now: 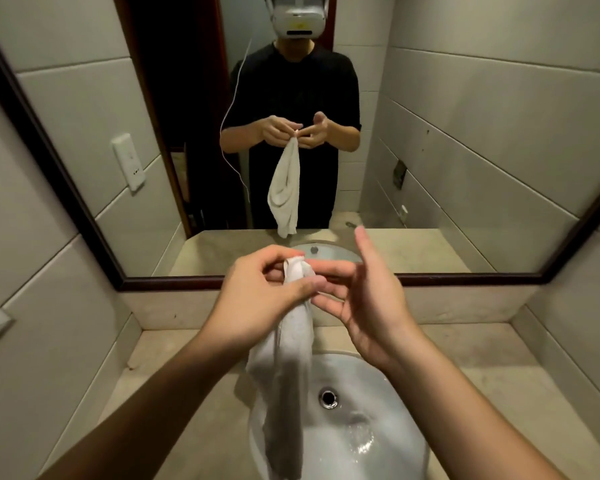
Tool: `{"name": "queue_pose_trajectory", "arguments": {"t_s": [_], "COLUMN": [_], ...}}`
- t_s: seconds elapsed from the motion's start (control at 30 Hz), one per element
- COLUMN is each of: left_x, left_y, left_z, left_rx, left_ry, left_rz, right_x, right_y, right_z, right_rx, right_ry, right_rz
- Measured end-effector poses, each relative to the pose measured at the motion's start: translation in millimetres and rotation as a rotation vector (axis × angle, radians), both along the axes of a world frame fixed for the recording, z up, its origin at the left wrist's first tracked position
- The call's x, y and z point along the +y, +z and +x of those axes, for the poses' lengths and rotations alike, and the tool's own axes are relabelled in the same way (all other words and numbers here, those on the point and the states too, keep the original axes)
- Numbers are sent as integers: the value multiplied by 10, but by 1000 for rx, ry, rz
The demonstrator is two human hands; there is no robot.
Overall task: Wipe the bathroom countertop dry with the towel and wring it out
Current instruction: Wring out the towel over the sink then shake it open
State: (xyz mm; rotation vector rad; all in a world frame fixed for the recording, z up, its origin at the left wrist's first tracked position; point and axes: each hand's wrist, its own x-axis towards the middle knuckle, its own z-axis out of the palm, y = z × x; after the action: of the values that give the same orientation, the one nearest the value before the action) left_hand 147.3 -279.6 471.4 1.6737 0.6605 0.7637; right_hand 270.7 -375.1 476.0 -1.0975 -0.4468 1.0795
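Grey-tiled walls enclose a beige stone countertop (499, 386) with a white oval ceramic sink (388, 455) let into its middle. A dark-framed wall mirror (465, 150) stands above the back edge.

**Towel position.** The white cloth towel (291, 368) hangs as a long gathered strip, running from in front of the mirror's lower frame down across the sink's left rim. Held over the basin, it would drip into the sink rather than onto the countertop, which suits the wringing step.

**Left hand.** The left hand (257, 299) pinches the towel's top end between thumb and curled fingers. A small tuft stands out above the grip. This hand alone carries the cloth.

**Right hand.** The right hand (371, 306) is spread with straight fingers, palm turned toward the towel, and grips nothing. Its fingertips lie just beside the pinched end; they may be touching the cloth, but this cannot be confirmed. The posture is consistent with preparing a second hold for twisting.

**Limits of view.** The bottom of the picture cuts off the towel's lower end, so whether it rests on the rim cannot be told. The forearms cover the countertop's front edge. No tap is in view. A wet glint lies in the basin near the round metal drain (328, 399). In this dim light it is hard to judge whether the countertop is dry.
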Motion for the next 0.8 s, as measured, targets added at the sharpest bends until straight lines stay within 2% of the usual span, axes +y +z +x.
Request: {"name": "queue_pose_trajectory", "arguments": {"t_s": [0.07,0.3,0.37,0.47,0.53,0.63,0.73,0.8], "left_x": [27,182,209,296,377,466,545,609], "left_y": [14,79,81,115,146,212,252,251], "left_z": [-48,-195,-190,-189,-211,-254,-338,-411], "left_rx": [-3,-115,-135,-179,-234,-328,-368,-372], "left_ry": [27,-11,37,109,93,53,36,38], "left_rz": [41,78,97,86,18,-82,-153,-188], "right_x": [-39,-6,48,161,229,376,491,526], "right_y": [82,172,107,-35,-187,-455,-602,-658], "right_z": [-17,33,106,399,562,613,575,539], "right_rx": [73,72,-116,-673,-864,-789,-552,-510], "right_ry": [93,175,122,-101,47,350,422,480], "right_rz": [45,201,185,39,-94,-204,-187,-133]}}
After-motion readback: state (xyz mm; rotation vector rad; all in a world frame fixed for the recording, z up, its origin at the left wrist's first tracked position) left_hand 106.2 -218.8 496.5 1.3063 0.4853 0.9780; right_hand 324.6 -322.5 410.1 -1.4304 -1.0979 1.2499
